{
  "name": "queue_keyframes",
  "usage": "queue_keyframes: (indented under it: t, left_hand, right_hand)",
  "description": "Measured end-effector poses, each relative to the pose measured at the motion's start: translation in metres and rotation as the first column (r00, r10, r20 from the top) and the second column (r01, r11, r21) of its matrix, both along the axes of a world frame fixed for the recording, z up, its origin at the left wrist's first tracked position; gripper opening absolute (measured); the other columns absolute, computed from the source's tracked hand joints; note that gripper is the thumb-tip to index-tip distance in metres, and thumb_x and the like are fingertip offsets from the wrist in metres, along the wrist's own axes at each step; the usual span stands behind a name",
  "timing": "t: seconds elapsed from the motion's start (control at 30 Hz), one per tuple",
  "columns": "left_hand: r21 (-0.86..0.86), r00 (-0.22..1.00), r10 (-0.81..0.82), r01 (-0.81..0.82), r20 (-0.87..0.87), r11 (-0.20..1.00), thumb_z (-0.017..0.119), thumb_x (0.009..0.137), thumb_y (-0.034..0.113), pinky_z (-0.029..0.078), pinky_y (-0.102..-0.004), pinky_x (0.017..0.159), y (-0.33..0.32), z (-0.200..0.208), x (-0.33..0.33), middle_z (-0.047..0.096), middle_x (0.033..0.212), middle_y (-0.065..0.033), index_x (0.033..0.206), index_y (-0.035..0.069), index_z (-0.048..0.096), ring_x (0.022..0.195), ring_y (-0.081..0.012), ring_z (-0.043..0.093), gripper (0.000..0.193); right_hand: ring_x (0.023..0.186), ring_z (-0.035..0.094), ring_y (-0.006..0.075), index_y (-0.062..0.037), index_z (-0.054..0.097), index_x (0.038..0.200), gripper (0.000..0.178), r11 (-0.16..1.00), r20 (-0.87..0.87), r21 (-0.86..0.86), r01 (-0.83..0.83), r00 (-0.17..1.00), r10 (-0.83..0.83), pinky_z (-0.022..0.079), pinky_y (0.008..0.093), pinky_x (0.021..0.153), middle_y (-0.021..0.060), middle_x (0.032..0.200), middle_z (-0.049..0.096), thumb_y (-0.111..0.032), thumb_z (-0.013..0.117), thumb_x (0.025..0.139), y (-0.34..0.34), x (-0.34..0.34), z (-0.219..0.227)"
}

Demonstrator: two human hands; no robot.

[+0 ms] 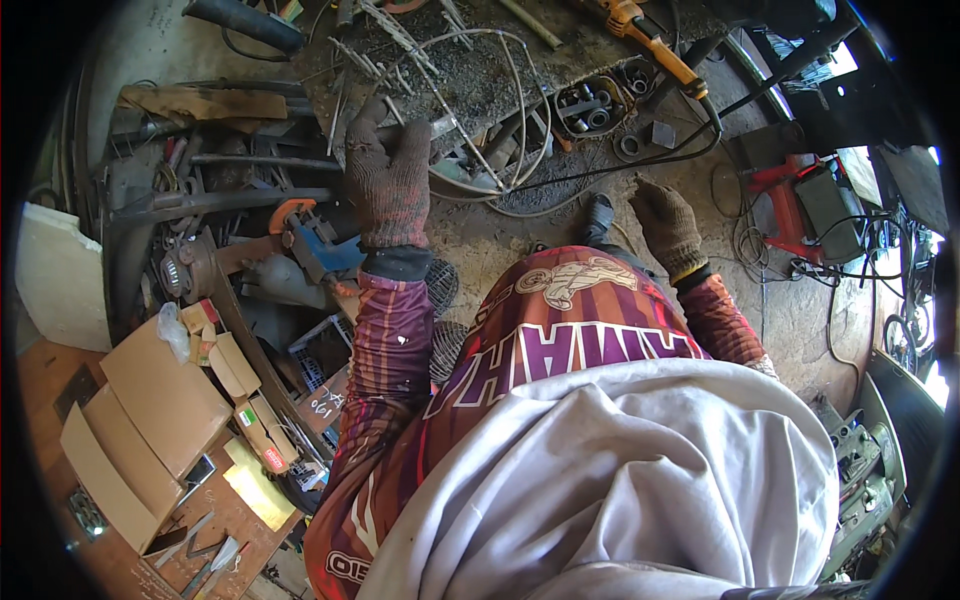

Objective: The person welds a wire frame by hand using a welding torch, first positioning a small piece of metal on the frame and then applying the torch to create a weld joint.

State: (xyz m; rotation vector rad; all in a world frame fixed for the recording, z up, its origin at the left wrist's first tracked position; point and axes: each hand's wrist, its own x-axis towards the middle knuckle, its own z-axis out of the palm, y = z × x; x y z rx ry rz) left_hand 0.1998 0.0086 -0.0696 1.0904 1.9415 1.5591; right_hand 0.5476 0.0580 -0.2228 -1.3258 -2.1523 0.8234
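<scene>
My left hand (388,180), in a dark knitted glove, reaches to the near edge of a grimy workbench (460,85). Its thumb and fingers close around something at a grey metal piece (440,127); the grip is partly hidden. Right beside it, a round frame of bent thin rods (515,110) leans over the bench edge. My right hand (668,228), gloved the same way, hangs to the right of my body above the floor. Its fingers are loosely bent and apart, with nothing visible in them.
A yellow angle grinder (655,45) lies on the bench, its black cord trailing down. Below sits a container of metal rings (592,108). A red and grey machine (812,210) stands on the right among cables. Scrap bars, a blue and orange tool (320,245) and an open cardboard box (150,400) crowd the left.
</scene>
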Motion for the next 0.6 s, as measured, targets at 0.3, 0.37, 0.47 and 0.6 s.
queue_keyframes:
  t: [0.3, 0.37, 0.47, 0.6]
  left_hand:
    - [0.097, 0.992, 0.038, -0.050, 0.123, 0.994, 0.069, 0.091, 0.013, 0.051, -0.0285, 0.063, 0.017, 0.015, 0.000, 0.068, 0.090, -0.0107, 0.130, -0.004, 0.051, 0.072, -0.0124, 0.064, 0.046]
    - [0.073, 0.995, 0.029, -0.036, 0.096, 0.997, 0.069, 0.091, 0.013, 0.051, -0.0282, 0.062, 0.020, 0.006, -0.004, 0.068, 0.088, -0.0105, 0.129, -0.004, 0.052, 0.071, -0.0124, 0.064, 0.045]
    - [0.080, 0.996, 0.007, -0.014, 0.085, 0.997, 0.069, 0.091, 0.013, 0.051, -0.0278, 0.061, 0.020, 0.001, -0.007, 0.068, 0.085, -0.0098, 0.129, -0.003, 0.052, 0.069, -0.0123, 0.064, 0.045]
    - [0.098, 0.995, 0.050, -0.059, 0.085, 0.993, 0.068, 0.091, 0.013, 0.051, -0.0279, 0.061, 0.025, 0.008, -0.008, 0.068, 0.082, -0.0096, 0.129, -0.004, 0.051, 0.069, -0.0122, 0.064, 0.045]
  right_hand:
    - [0.100, 0.066, 0.0388, -0.0047, 0.067, 0.117, 0.033, 0.999, 0.050, -0.050, 0.010, 0.999, -0.007, 0.053, 0.0449, 0.085, 0.0205, 0.106, 0.069, -0.026, 0.065, 0.092, 0.007, -0.003, 0.009]
    - [0.098, 0.066, 0.0396, -0.0039, 0.067, 0.116, 0.032, 0.999, 0.035, -0.047, 0.010, 0.999, -0.008, 0.053, 0.0450, 0.083, 0.0210, 0.103, 0.068, -0.025, 0.065, 0.092, 0.008, -0.005, 0.011]
    - [0.096, 0.065, 0.0404, -0.0028, 0.067, 0.115, 0.030, 1.000, 0.026, -0.029, 0.004, 1.000, -0.003, 0.052, 0.0449, 0.081, 0.0214, 0.101, 0.068, -0.022, 0.067, 0.091, 0.011, -0.005, 0.009]
    - [0.100, 0.066, 0.0385, -0.0039, 0.067, 0.116, 0.032, 0.999, 0.053, -0.043, 0.012, 0.999, -0.010, 0.053, 0.0444, 0.085, 0.0202, 0.105, 0.069, -0.024, 0.065, 0.091, 0.013, -0.001, 0.000]
